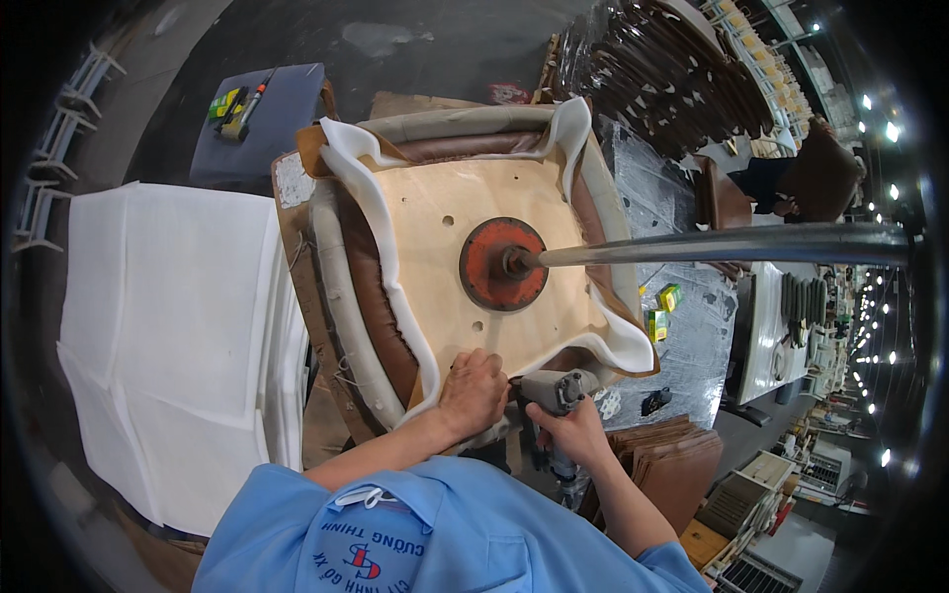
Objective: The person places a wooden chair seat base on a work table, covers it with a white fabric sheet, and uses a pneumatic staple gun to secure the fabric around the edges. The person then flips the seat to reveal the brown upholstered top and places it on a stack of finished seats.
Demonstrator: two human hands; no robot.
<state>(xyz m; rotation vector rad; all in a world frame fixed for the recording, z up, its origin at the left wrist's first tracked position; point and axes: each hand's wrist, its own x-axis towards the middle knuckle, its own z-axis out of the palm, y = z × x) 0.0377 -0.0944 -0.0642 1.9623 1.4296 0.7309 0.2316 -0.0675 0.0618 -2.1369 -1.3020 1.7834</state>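
A pale plywood seat panel [435, 212] lies in front of me, edged by white foam padding [388, 267] and a brown seat cover [311, 148]. A round red press disc [484, 259] bears down on the middle of the plywood. My left hand [474, 391] is at the near edge, its fingers curled over the cover and padding; what lies under the fingertips is hidden. Gripped in my right hand [573, 427] is a grey staple gun [554, 389], its nose at the near edge of the panel, just right of my left hand.
A metal rod [722, 245] runs from the disc to the right. A padded grey ring [341, 296] surrounds the seat. White foam sheets [168, 296] stand left; brown covers [672, 465] are stacked lower right. Small yellow-green boxes [657, 323] lie right. Another person [766, 183] works beyond.
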